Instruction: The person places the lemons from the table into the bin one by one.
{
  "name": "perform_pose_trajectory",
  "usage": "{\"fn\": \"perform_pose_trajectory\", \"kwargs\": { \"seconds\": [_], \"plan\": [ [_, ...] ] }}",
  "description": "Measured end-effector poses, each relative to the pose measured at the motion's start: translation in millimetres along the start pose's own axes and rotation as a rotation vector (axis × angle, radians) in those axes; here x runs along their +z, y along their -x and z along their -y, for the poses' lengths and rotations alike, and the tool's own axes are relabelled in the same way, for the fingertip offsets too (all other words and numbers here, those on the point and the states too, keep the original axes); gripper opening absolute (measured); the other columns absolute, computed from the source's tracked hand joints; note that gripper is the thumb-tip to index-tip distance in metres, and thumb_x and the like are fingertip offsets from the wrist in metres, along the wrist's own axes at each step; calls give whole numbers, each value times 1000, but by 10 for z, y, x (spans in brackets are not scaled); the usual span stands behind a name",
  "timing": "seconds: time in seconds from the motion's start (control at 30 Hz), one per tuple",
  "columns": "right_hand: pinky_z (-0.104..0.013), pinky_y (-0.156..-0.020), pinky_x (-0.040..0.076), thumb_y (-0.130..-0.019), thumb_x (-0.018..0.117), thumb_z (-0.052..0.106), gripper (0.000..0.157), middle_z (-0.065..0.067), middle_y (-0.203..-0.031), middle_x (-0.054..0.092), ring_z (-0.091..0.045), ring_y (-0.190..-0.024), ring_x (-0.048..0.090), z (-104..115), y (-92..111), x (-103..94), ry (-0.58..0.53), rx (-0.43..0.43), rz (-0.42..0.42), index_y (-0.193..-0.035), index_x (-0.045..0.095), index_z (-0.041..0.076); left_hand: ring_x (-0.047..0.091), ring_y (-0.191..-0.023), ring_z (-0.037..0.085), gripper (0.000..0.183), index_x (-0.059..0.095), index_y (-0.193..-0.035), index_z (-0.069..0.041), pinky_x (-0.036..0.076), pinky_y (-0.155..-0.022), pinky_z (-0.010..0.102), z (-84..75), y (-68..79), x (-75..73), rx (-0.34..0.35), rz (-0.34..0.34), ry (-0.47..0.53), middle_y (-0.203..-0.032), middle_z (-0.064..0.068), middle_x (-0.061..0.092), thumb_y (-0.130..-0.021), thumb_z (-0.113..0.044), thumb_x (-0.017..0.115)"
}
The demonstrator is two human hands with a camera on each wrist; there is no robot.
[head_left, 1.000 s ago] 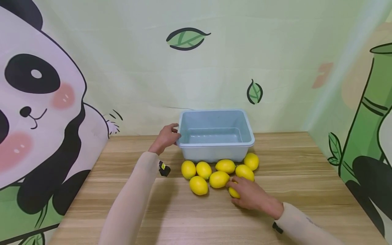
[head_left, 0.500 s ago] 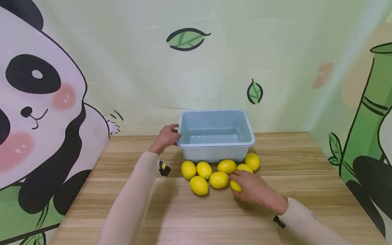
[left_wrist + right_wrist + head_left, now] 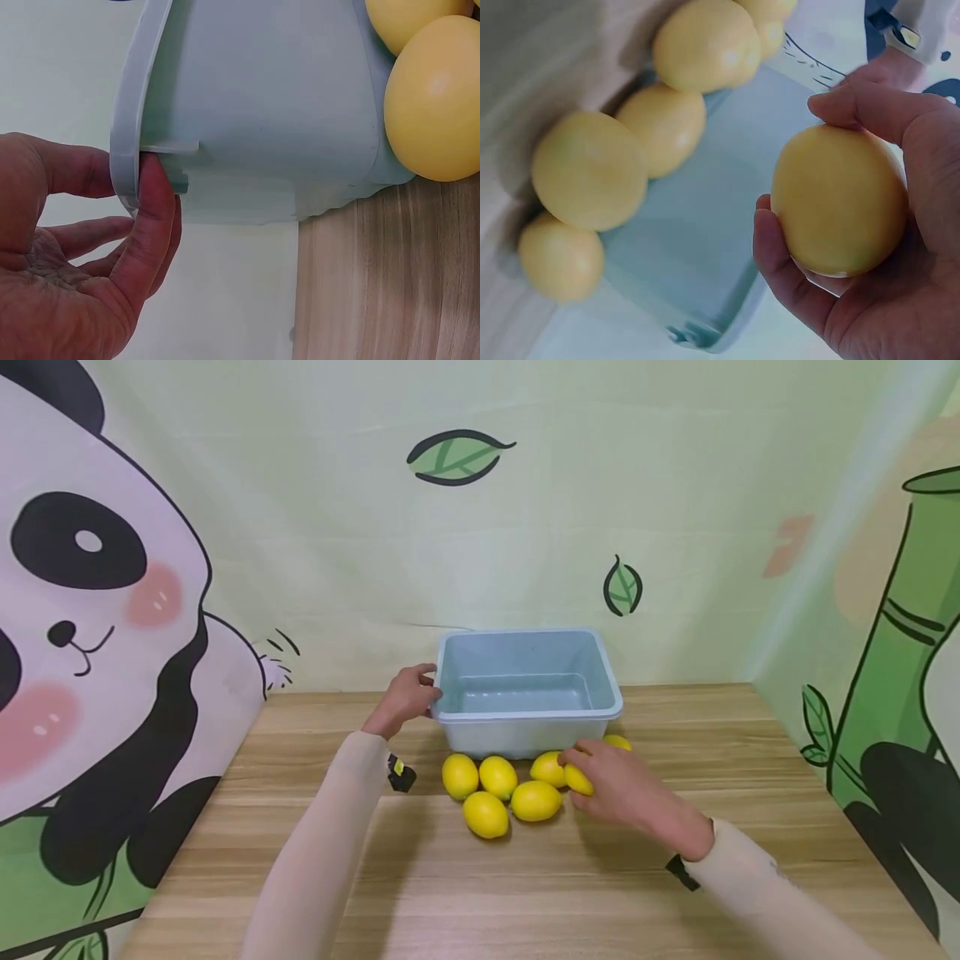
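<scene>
My right hand [image 3: 630,789] grips a lemon [image 3: 840,199] between thumb and fingers, over the right end of a group of lemons. The right wrist view shows it above the others, with the light blue plastic basin [image 3: 525,735] behind. At the basin's left end my left hand [image 3: 405,697] pinches the rim [image 3: 129,112], thumb on one side and fingers curled under the other. Several lemons [image 3: 536,801] lie against and before the basin's front wall; one lemon [image 3: 617,742] at the right is partly hidden by my right hand. Nothing lies inside the basin.
The basin stands on a wood-grain table [image 3: 465,893], close to a pale green backdrop [image 3: 525,543] printed with leaves, a panda and bamboo. Lemons rest directly below the basin's front edge. A small black device [image 3: 401,775] is on my left wrist.
My right hand has taken hold of the nearest right-hand lemon, lifted it and moved it toward the basin. The left hand and the basin have stayed in place.
</scene>
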State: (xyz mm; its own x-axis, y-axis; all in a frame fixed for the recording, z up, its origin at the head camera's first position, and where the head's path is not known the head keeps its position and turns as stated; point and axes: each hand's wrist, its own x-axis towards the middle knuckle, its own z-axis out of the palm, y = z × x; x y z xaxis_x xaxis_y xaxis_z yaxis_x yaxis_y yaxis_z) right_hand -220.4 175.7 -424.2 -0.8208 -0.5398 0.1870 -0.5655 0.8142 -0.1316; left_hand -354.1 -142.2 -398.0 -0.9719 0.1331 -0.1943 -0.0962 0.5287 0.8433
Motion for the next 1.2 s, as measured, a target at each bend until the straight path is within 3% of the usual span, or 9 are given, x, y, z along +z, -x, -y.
{"fn": "perform_pose_trajectory", "kwargs": {
  "seconds": [0.5, 0.7, 1.03, 1.2],
  "plan": [
    [-36, -69, 55, -82, 75, 27, 40, -5, -109, 65, -23, -90, 62, 9, -295, -448, -5, -23, -67, -118, 66, 10, 59, -118, 40, 62, 32, -152, -7, 58, -89, 43, 4, -17, 4, 1, -2, 14, -140, 22, 49, -95, -10, 56],
    [-39, -73, 56, -84, 72, 26, 36, -6, -115, 66, -24, -93, 64, -24, -428, -542, -25, -14, -100, -117, 66, 12, 58, -120, 41, 62, 32, -152, -7, 58, -89, 42, 22, -29, 1, -3, 0, 6, -141, 22, 49, -95, -11, 55],
    [-30, -59, 47, -83, 71, 27, 37, -6, -114, 66, -22, -78, 58, -75, -670, -695, -34, 10, -146, -117, 66, 14, 58, -120, 41, 61, 33, -152, -5, 60, -86, 40, 24, -32, 17, -2, 4, -5, -139, 24, 50, -94, -10, 56],
    [-33, -61, 49, -84, 69, 27, 36, -5, -111, 65, -22, -78, 57, -132, -785, -755, -48, 32, -152, -117, 64, 14, 60, -116, 39, 61, 34, -151, -5, 59, -86, 41, -1, -30, 5, 5, 3, -13, -138, 23, 51, -95, -10, 55]
  ]
}}
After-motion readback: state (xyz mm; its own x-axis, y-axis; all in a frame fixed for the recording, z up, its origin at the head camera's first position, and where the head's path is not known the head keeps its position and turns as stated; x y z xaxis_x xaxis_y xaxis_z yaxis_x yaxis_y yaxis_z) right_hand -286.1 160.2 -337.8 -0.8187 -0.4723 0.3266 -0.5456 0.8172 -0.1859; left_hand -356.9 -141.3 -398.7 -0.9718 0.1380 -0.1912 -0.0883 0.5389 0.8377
